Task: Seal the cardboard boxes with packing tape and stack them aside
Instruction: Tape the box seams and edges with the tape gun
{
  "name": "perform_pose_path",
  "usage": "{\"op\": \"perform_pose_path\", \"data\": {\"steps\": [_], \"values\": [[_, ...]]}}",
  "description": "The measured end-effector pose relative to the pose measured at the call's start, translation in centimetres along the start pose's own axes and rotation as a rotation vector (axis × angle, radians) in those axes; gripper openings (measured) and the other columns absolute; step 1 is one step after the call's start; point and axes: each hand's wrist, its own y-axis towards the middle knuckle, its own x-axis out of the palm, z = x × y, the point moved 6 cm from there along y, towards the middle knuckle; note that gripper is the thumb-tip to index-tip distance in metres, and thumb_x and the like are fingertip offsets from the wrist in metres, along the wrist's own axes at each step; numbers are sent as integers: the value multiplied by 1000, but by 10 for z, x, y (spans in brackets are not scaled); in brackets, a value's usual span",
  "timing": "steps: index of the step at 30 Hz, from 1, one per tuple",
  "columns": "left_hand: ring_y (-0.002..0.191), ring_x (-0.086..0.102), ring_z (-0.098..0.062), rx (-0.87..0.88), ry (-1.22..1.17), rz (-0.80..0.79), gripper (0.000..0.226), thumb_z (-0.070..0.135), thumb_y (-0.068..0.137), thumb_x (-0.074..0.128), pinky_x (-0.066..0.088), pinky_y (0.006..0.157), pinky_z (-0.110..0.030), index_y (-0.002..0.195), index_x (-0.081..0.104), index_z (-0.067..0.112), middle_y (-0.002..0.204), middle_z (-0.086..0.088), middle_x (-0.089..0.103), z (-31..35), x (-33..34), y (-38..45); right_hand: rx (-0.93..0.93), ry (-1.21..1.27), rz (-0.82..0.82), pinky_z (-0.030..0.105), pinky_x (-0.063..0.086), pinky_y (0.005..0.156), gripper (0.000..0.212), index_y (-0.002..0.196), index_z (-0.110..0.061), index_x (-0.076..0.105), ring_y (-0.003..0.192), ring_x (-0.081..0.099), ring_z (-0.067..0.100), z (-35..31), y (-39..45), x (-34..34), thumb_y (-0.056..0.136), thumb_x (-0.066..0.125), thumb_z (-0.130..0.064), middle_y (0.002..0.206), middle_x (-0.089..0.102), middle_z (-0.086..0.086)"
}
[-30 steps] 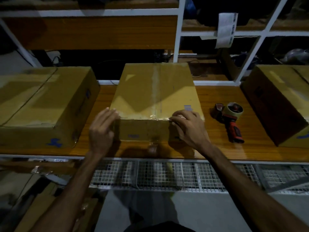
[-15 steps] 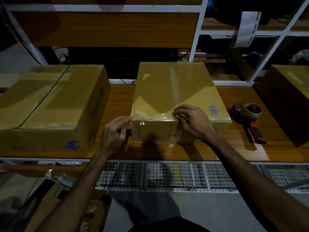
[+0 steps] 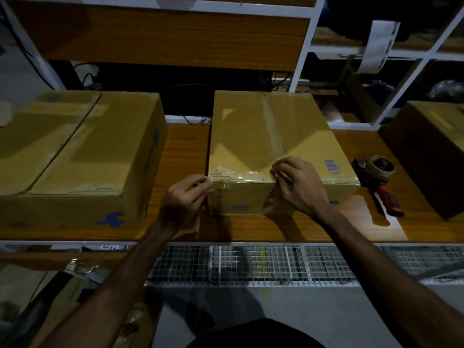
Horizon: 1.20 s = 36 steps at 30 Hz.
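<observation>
Dim light falls over our wooden workbench, which runs left to right under white-framed shelving, with a wire mesh rack along its near edge. We have the middle cardboard box standing in front of us on the bench, its top flaps shut and a glossy strip of clear packing tape running from the far edge down the centre seam to the near edge. A second band of tape lies across the near top edge, wrinkled at its left end. Our left hand sits at the box's near left corner, thumb and forefinger pinched together against that corner — whether they grip the tape end or only press it, we cannot tell. Our right hand rests over the near top edge where the centre strip folds down the front face, fingers curled and pressing on the tape. To the left, just apart from our box, sits a larger cardboard box with a blue mark on its near face. To the right, the tape dispenser lies on the bench with its red handle pointing toward us, untouched by either hand, and beyond it another box stands at the right edge of view. A paper strip hangs from the shelving at the far right.
</observation>
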Motion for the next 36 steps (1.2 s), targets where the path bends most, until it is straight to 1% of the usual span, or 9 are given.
{"op": "perform_pose_path", "data": {"steps": [5, 8, 11, 15, 20, 25, 29, 33, 36], "values": [[88, 76, -40, 160, 86, -21, 19, 7, 95, 64, 65, 73, -46, 101, 79, -5, 102, -28, 74, 6, -2, 1, -34, 34, -27, 43, 51, 95, 21, 117, -16, 77, 115, 63, 19, 1, -1, 1, 105, 62, -24, 123, 70, 1], [94, 76, -39, 169, 61, -17, 18, 9, 93, 67, 62, 82, -43, 101, 79, -3, 108, -27, 74, -2, -4, -1, -66, 43, -45, 43, 52, 94, 30, 120, -17, 77, 117, 63, 19, 5, -4, 1, 109, 55, -34, 126, 71, 2], [97, 74, -32, 69, -55, 34, 11, 6, 92, 78, 62, 85, -37, 100, 78, -2, 108, -21, 75, -6, -1, -4, -90, 13, -48, 45, 53, 92, 33, 122, -16, 76, 116, 64, 21, 7, -6, 1, 108, 55, -38, 127, 71, 4], [87, 71, -18, -187, -258, 150, 7, 1, 87, 82, 62, 73, -34, 90, 76, 0, 92, -12, 75, -4, 8, -7, -95, -21, -48, 47, 53, 90, 37, 121, -16, 77, 114, 64, 22, 3, -5, 2, 106, 57, -44, 125, 71, 4], [77, 64, -13, -459, -285, 170, 14, 3, 90, 79, 55, 63, -30, 84, 66, 4, 83, -6, 69, -6, 20, -13, -150, -5, -26, 37, 49, 82, 32, 112, -16, 79, 100, 60, 20, -33, 10, 16, 101, 69, -45, 112, 69, 5], [72, 59, -12, -461, -264, 93, 23, 7, 86, 84, 50, 60, -31, 87, 60, 8, 80, -4, 64, -5, 19, -10, -262, 13, -34, 33, 37, 75, 27, 112, -18, 77, 94, 53, 20, -88, 33, 44, 102, 67, -41, 106, 64, 3], [66, 59, -11, -537, -382, 84, 32, 21, 85, 88, 45, 57, -15, 98, 59, 14, 75, 0, 62, -2, 10, -1, -280, 28, -29, 31, 32, 76, 26, 112, -16, 75, 93, 52, 19, -100, 41, 52, 103, 63, -38, 106, 63, 4], [68, 56, -13, -600, -367, 102, 18, 21, 93, 79, 45, 54, -29, 101, 65, 14, 77, 1, 60, -3, 14, 8, -272, 41, -58, 30, 29, 77, 37, 115, -15, 74, 94, 54, 21, -98, 40, 49, 101, 57, -45, 109, 64, 6], [74, 59, -8, -564, -329, 100, 14, 23, 96, 75, 45, 60, -19, 97, 68, 10, 85, 0, 67, -3, 17, 4, -234, 74, -77, 33, 33, 74, 35, 110, -13, 75, 93, 56, 22, -87, 39, 42, 98, 65, -46, 106, 64, 6]]}}
